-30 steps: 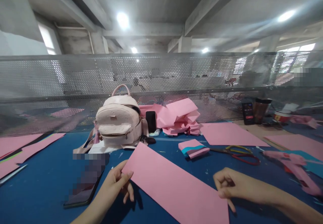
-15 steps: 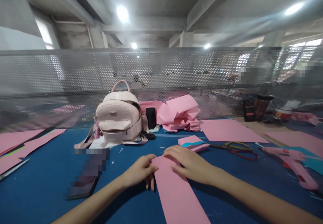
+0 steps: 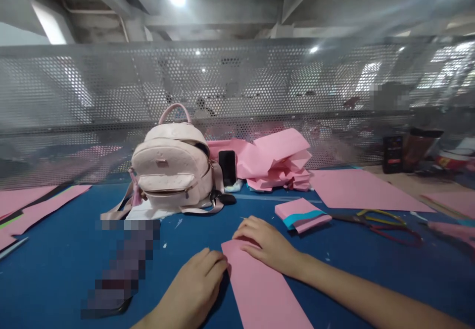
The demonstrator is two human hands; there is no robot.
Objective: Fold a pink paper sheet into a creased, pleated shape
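A long pink paper strip (image 3: 265, 287) lies on the blue tabletop, running from the middle of the view to the lower edge. My right hand (image 3: 269, 245) is over its far end, the fingers bent at the paper's end and the thumb lying on top, gripping it. At the strip's left edge, my left hand (image 3: 193, 284) is closed, its fingertips at the paper and partly hidden behind the hand. Just beyond my right hand sits a folded pink paper bundle (image 3: 300, 208) with a blue band around it.
A pale backpack (image 3: 168, 165), a black phone (image 3: 227, 167) and crumpled pink paper (image 3: 278, 156) stand along the perforated screen (image 3: 241, 81). Scissors (image 3: 382, 222) and a pink glue gun (image 3: 451, 230) lie right. Left are a pixelated phone-like object (image 3: 120, 269) and pink sheets (image 3: 52, 208).
My left hand has turned knuckles-up and come nearer, its fingers closing at the strip's left edge. My right hand's fingers are more bent at the far end. The view has tilted down.
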